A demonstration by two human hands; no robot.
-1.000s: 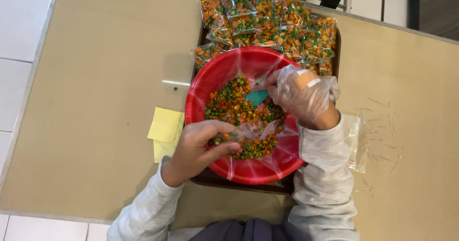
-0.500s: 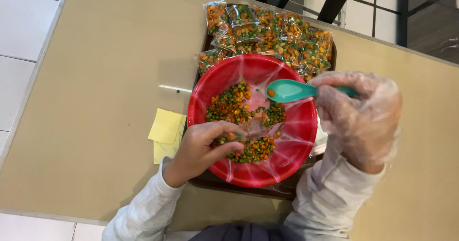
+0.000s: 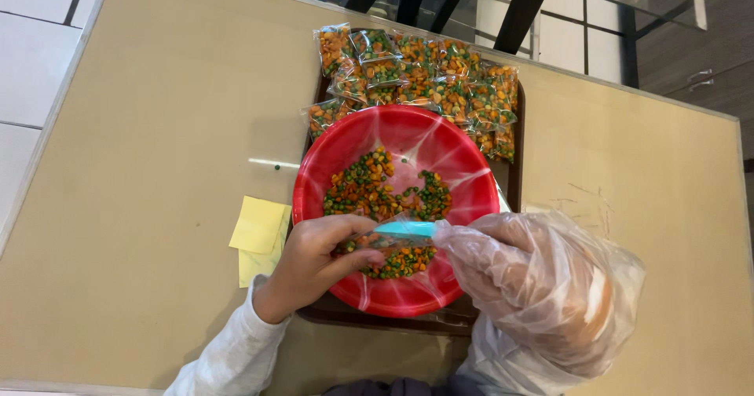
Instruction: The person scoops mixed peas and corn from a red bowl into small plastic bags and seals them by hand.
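A red bowl (image 3: 408,141) with mixed peas, corn and carrot pieces sits on a dark tray in front of me. My left hand (image 3: 314,262), bare, pinches a small clear bag (image 3: 385,251) partly filled with the vegetables over the bowl's near rim. My right hand (image 3: 542,286), in a loose clear plastic glove, holds a teal spoon (image 3: 404,228) whose tip rests at the bag's mouth.
Several filled clear bags of vegetables (image 3: 416,74) lie stacked on the tray (image 3: 514,176) behind the bowl. Yellow sticky notes (image 3: 259,231) lie on the tan table (image 3: 157,129) left of the bowl. A single pea (image 3: 276,167) sits on the table.
The right hand lifted the spoon with vegetables from the bowl, then brought it down and toward me to the mouth of the bag held by the left hand.
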